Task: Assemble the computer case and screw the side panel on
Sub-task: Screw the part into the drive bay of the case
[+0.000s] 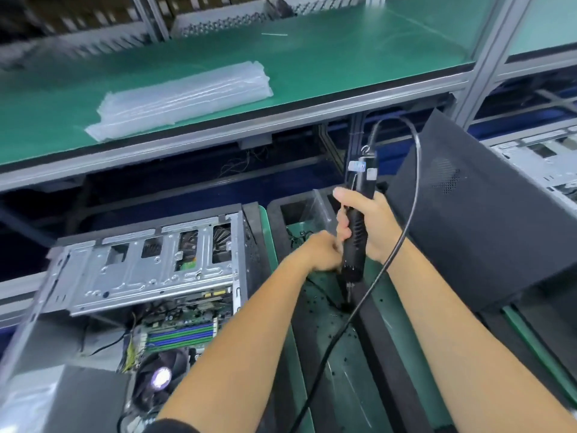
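Gripping the black electric screwdriver (354, 232) upright, the right hand (370, 223) had its fingers wrapped round the barrel, bit pointing down at a shallow black tray with a green floor (340, 348). Beside it, the left hand (320, 253) was curled tight against the tool's lower end; what it pinched, I couldn't tell. A black cable (402, 232) looped from the tool's top. Left of the tray lay the open silver metal computer case (150, 264), motherboard and fan showing. A dark grey side panel (477, 220) leaned at the tray's right edge. On the green shelf (343, 57) above sat a clear plastic bag stack (184, 98).
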A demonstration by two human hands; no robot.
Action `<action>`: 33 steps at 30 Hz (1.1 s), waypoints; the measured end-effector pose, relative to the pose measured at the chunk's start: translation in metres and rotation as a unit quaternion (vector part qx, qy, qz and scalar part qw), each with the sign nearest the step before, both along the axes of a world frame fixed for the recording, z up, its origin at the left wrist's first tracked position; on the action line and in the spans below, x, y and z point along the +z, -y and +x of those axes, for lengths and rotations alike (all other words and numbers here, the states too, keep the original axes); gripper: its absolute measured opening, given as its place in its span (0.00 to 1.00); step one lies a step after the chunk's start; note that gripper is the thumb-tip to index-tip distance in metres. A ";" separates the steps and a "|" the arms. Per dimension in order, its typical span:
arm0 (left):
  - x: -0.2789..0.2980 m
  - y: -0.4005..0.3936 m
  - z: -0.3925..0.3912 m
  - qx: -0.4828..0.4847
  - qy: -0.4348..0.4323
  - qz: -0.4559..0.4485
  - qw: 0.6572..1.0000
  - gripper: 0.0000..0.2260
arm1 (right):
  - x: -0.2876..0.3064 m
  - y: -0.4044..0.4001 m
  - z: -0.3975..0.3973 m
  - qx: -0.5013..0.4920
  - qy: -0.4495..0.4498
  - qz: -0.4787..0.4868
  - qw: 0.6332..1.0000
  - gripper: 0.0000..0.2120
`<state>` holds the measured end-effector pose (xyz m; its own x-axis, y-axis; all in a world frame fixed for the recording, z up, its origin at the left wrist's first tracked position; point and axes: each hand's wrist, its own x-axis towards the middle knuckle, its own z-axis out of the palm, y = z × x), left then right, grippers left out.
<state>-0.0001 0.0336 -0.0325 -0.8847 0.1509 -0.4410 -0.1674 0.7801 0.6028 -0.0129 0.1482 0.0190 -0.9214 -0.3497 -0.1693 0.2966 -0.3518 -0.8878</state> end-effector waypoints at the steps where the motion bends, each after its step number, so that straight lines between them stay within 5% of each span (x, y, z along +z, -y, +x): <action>1: 0.017 0.013 0.002 0.031 -0.034 0.038 0.998 0.09 | 0.016 0.010 0.003 0.003 -0.013 -0.033 0.999 0.16; 6: 0.086 0.092 0.042 0.135 -0.207 0.198 0.949 0.15 | 0.086 0.074 0.029 0.014 -0.096 -0.186 0.978 0.13; 11: 0.090 0.176 0.093 0.244 -0.232 0.345 0.876 0.12 | 0.121 0.160 0.052 -0.038 -0.155 -0.169 0.973 0.14; 21: 0.053 0.259 0.156 0.290 -0.266 0.342 0.854 0.08 | 0.111 0.268 0.091 -0.069 -0.201 -0.091 0.973 0.12; 25: 0.049 0.277 0.167 0.290 -0.253 0.328 0.863 0.13 | 0.109 0.280 0.096 -0.086 -0.208 -0.074 0.971 0.11; 33: 0.049 0.271 0.159 0.282 -0.258 0.266 0.885 0.06 | 0.103 0.281 0.095 -0.100 -0.254 -0.034 0.961 0.12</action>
<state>0.1594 -0.2376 0.0168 -0.9486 -0.3132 0.0445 -0.0350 0.2438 0.9692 0.0819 -0.1333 0.1221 -0.9292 -0.1506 0.3376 -0.2492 -0.4191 -0.8730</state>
